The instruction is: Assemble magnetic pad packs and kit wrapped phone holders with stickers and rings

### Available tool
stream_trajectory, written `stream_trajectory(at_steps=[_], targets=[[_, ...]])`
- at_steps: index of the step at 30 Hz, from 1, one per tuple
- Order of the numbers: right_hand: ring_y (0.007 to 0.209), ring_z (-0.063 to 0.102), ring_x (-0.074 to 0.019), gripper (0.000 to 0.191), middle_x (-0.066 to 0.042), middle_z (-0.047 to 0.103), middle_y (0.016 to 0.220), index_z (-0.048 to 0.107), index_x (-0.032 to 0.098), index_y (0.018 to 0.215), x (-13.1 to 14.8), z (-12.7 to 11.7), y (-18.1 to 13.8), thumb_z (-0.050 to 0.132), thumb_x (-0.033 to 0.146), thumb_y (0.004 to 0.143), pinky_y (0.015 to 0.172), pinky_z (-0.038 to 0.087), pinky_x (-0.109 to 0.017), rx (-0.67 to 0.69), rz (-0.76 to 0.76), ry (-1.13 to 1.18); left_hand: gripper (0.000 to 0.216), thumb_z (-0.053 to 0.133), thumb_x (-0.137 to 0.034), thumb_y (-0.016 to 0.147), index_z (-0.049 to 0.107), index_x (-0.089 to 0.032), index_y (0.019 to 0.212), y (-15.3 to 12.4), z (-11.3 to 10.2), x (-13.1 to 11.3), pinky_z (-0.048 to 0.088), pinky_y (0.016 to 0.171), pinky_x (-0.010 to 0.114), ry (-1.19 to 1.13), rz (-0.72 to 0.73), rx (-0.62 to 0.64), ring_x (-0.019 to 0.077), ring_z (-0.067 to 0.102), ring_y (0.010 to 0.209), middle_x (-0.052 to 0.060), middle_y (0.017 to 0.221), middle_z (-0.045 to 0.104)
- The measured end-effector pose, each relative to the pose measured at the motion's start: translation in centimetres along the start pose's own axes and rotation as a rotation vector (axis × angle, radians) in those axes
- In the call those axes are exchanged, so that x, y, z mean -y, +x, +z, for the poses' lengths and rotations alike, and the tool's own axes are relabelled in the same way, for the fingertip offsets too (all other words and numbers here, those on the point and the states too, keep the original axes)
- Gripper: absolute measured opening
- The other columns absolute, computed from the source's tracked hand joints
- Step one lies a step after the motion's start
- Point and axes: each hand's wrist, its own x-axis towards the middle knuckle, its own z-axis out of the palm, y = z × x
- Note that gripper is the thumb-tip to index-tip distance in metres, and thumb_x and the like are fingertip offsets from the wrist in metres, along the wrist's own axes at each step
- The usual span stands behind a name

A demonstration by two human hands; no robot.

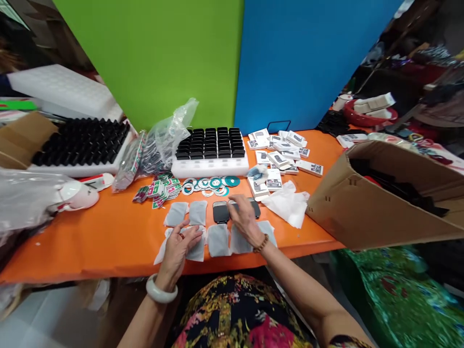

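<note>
My left hand (181,244) is over the lower row of whitish translucent pouches (218,240), with its fingers stretched out and apart; it holds nothing that shows. My right hand (244,218) reaches over the upper row, its thumb and fingers closed round the edge of a flat black device (234,205). That device is partly hidden by the hand. To its left lies another flat black device (221,212), uncovered, and more black shows on the right of the hand. Two pouches (197,212) lie left of these. My right wrist crosses above the lower row.
Behind lie ring-shaped stickers (215,183), printed cards (161,188), a white foam tray (210,166) of black pieces and small white boxes (281,159). A cardboard box (337,203) stands right, near a crumpled white sheet (290,203). Plastic bags and another filled tray (116,162) are left.
</note>
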Motion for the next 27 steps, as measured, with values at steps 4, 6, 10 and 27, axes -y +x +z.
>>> stream_trajectory(at_steps=[4,6,10,27], targets=[[0.078,0.058,-0.0206,0.017,-0.007,0.063,0.082,0.059,0.018,0.084,-6.0,-6.7,-2.9,0.046,0.028,0.088,0.074,0.047,-0.035,-0.289,0.19,-0.1,0.063,0.085,-0.033,0.058,0.053,-0.014,0.109,-0.1,1.4,0.3,0.056,0.073,0.026,0.035,-0.005,0.056,0.0177,0.071,0.078,0.007,0.086,0.072],[0.076,0.057,-0.0216,0.019,-0.007,0.062,0.079,0.06,0.018,0.079,-8.9,-9.4,-4.3,0.046,0.03,0.086,0.073,0.046,-0.037,-0.381,0.253,-0.226,0.065,0.086,-0.035,0.056,0.054,-0.013,0.108,-0.1,2.3,0.5,0.056,0.072,0.026,0.048,-0.013,0.079,0.0179,0.07,0.077,0.008,0.085,0.072],[0.077,0.054,-0.0235,0.024,-0.011,0.06,0.081,0.064,0.017,0.079,-12.7,-12.1,-6.4,0.045,0.032,0.084,0.074,0.045,-0.039,-0.365,0.322,-0.369,0.065,0.087,-0.036,0.052,0.057,-0.011,0.103,-0.3,4.0,1.0,0.055,0.072,0.026,0.075,-0.034,0.124,0.0166,0.069,0.075,0.009,0.088,0.072],[0.089,0.05,-0.0256,0.022,-0.013,0.058,0.094,0.061,0.017,0.092,-14.1,-12.0,-7.5,0.043,0.029,0.088,0.081,0.042,-0.039,-0.234,0.334,-0.454,0.052,0.082,-0.045,0.058,0.064,-0.013,0.094,-1.3,9.9,3.7,0.054,0.077,0.031,0.254,-0.124,0.387,0.0172,0.067,0.078,0.009,0.088,0.071]])
